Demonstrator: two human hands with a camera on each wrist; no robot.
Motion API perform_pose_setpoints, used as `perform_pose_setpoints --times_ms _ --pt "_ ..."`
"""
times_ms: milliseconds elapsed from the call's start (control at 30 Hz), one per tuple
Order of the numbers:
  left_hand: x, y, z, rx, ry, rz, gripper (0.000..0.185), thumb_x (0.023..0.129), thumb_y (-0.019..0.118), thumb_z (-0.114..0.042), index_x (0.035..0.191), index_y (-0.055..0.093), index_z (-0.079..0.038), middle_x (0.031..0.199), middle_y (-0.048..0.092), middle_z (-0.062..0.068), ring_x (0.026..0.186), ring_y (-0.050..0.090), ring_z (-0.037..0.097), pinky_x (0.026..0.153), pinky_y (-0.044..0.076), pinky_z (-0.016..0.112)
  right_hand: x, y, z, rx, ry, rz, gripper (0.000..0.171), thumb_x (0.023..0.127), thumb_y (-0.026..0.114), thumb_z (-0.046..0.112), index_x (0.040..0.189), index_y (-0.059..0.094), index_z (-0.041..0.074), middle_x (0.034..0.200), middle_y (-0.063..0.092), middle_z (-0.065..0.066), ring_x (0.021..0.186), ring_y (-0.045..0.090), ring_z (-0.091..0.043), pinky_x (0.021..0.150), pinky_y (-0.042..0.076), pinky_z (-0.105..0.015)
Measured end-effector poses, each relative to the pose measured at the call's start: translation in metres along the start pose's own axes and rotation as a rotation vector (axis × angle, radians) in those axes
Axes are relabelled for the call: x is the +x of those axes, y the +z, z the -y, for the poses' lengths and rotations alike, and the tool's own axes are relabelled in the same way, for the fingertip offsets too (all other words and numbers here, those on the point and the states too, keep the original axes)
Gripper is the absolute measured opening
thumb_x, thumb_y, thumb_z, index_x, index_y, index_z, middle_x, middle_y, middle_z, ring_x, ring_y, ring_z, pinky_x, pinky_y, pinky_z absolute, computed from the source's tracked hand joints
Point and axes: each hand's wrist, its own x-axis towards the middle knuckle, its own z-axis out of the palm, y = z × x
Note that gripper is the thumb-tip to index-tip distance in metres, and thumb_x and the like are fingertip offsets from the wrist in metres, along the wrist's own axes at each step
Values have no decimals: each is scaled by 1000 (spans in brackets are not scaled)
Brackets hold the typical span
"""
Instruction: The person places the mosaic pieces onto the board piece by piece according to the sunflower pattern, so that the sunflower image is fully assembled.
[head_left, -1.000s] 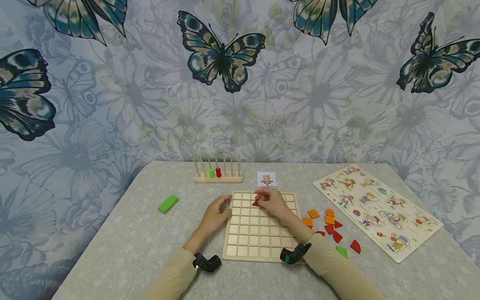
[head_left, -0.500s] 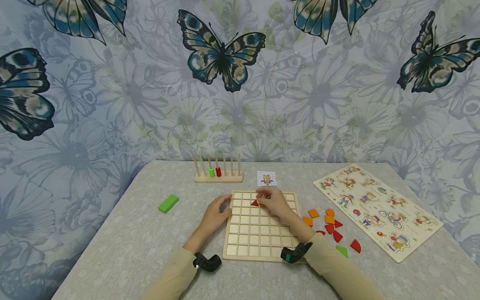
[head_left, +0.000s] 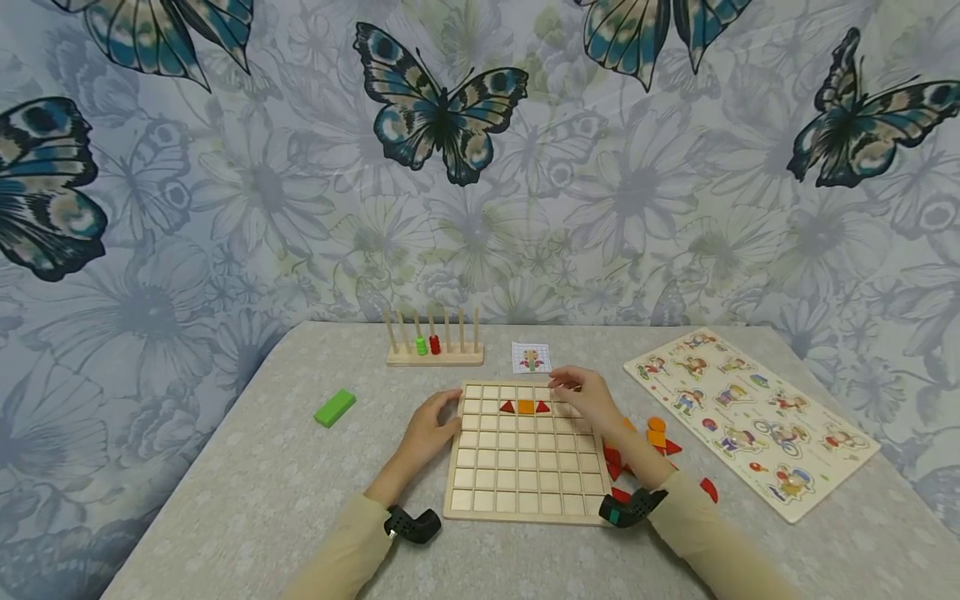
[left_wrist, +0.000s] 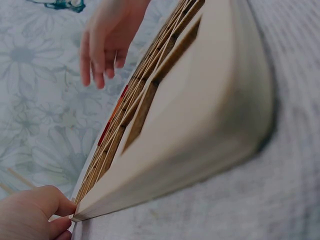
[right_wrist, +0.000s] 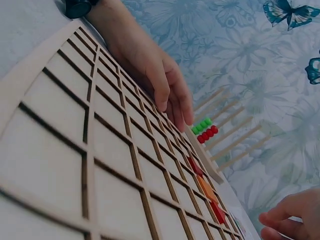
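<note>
A wooden grid board lies in front of me. In its second row from the back sit a red triangle, an orange square and another red triangle, side by side. My left hand grips the board's left edge, thumb and fingers at the rim in the left wrist view. My right hand hovers over the board's back right corner, fingers loosely bent, with nothing seen between them. The right forearm hides some of the loose pieces.
Right of the board lie loose red pieces and orange pieces. Beyond them is a picture puzzle board. A peg stand with green and red beads and a small pattern card stand behind; a green block lies left.
My right hand has let go of the pieces and moved right, uncovering the orange square and the right-hand red triangle in their cells. The left hand has stayed on the board's edge.
</note>
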Motion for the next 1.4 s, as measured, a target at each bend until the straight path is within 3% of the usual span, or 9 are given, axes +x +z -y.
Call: perform_pose_setpoints --times_ms 400,600,800,967,1233,1400 --pt "-3 -1 3 8 -7 -4 46 89 61 -10 134 53 -6 139 52 13 134 44 32 111 35 50 -34 -62 -33 -66 17 -14 32 86 62 -2 118 60 -8 102 68 -24 86 64 -19 74 51 -18" --pt "-3 -3 3 10 -11 -9 46 89 61 -10 134 52 -7 140 52 14 134 44 33 112 34 50 -46 -75 -36 -92 26 88 41 80 60 -8 120 58 -9 106 67 -25 91 64 -30 73 52 -20" --pt "-3 -3 1 -3 -19 3 46 89 61 -10 135 52 -7 140 51 13 135 42 32 112 34 50 -55 -82 -42 -116 21 124 45 76 62 -9 121 59 -6 108 68 -22 94 65 -26 76 51 -20" --pt "-1 -1 1 6 -10 6 46 90 60 -10 135 52 -7 140 51 14 134 43 33 111 34 51 -60 -88 -44 -154 6 80 42 80 60 -8 122 59 -5 107 68 -21 95 64 -29 79 53 -25" --pt "0 1 0 -5 -20 11 47 90 60 -11 136 51 -7 141 50 13 135 43 32 112 34 50 -66 -100 -49 -256 63 -90 39 77 63 -9 116 62 -6 108 68 -23 98 62 -36 77 52 -23" --pt "1 1 1 -2 -12 13 46 90 60 -11 136 51 -7 141 50 13 135 43 33 112 34 50 -67 -100 -50 -293 90 -133 36 77 65 -8 113 63 -7 106 67 -24 98 61 -37 79 54 -27"
